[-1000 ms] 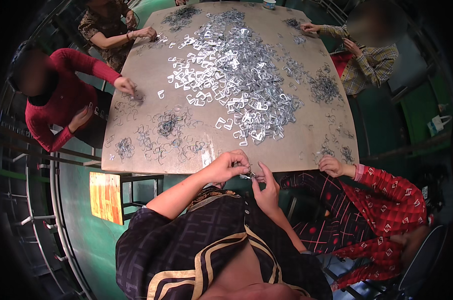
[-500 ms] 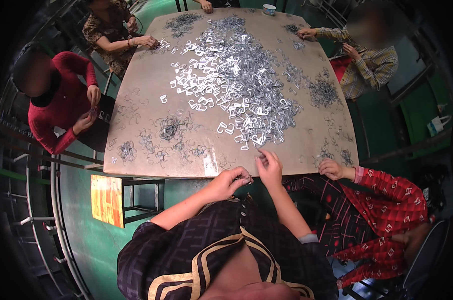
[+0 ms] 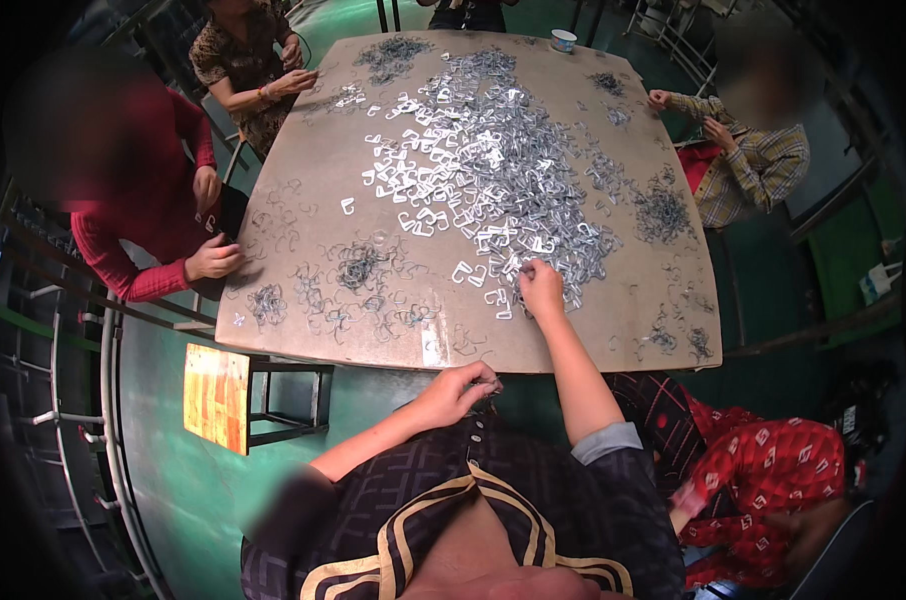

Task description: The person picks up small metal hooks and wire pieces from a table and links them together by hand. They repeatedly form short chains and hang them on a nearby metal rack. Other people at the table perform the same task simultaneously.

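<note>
Forward from the near edge of the broad brown counter (image 3: 318,190), the right hand (image 3: 541,290) has moved to the near end of the heap of flat silver hook-shaped metal pieces (image 3: 503,160). Most of the heap spreads ahead of this nearer grip, loose hooks just to its left, long axes mixed. Its fingertips are bunched; whether on a piece, I cannot tell. The left hand (image 3: 458,393) is by the near edge, fingers curled, contents unclear. Bare counter separates the hands.
</note>
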Tool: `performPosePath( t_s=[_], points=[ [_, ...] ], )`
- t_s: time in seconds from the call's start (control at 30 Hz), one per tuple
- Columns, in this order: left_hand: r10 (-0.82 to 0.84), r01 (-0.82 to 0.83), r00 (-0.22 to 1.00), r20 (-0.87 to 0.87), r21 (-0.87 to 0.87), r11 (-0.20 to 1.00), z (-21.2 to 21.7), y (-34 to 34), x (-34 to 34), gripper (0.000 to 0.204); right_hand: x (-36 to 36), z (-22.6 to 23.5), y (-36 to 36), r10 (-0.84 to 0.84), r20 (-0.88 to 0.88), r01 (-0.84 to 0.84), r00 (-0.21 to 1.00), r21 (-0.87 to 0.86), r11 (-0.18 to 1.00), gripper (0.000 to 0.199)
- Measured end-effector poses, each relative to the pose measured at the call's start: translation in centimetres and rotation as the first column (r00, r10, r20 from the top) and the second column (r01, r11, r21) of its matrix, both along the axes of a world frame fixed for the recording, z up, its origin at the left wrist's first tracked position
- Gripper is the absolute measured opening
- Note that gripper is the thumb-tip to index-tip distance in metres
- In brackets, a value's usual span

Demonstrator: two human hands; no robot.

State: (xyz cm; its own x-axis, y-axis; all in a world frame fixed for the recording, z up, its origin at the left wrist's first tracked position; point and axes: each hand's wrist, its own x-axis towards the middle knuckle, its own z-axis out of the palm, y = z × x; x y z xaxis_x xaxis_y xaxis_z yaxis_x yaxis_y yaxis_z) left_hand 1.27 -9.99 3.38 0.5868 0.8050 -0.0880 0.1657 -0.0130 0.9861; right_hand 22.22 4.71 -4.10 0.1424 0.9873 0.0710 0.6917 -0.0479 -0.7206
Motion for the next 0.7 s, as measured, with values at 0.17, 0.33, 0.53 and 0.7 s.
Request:
performPosePath(
  t_s=[0.17, 0.33, 0.53, 0.7],
  points=[
    [-0.015, 0.016, 0.999, 0.050, -0.010, 1.000, -0.8, 0.1, 0.5, 0.009, 3.5, -1.0, -5.1, -0.106, -0.314, 0.059, 0.943, -0.155, 0.986, 0.020],
    [-0.095, 0.098, 0.995, -0.042, 0.056, 0.994, -0.5, 0.4, 0.7, 0.009, 4.3, -2.7, -9.4, -0.172, -0.383, 0.171, 0.908, -0.037, 0.985, 0.014],
    [-0.102, 0.106, 0.993, -0.052, 0.084, 0.991, -0.9, 0.3, 1.1, 0.009, 3.2, -4.0, -10.5, -0.260, -0.771, 0.380, 0.581, -0.026, 0.924, 0.009],
    [-0.094, 0.102, 0.993, -0.074, 0.118, 0.988, -0.8, 0.1, 1.2, 0.010, 3.3, -3.9, -10.4, -0.338, -0.677, 0.401, 0.654, -0.068, 0.913, 0.013]
  ],
)
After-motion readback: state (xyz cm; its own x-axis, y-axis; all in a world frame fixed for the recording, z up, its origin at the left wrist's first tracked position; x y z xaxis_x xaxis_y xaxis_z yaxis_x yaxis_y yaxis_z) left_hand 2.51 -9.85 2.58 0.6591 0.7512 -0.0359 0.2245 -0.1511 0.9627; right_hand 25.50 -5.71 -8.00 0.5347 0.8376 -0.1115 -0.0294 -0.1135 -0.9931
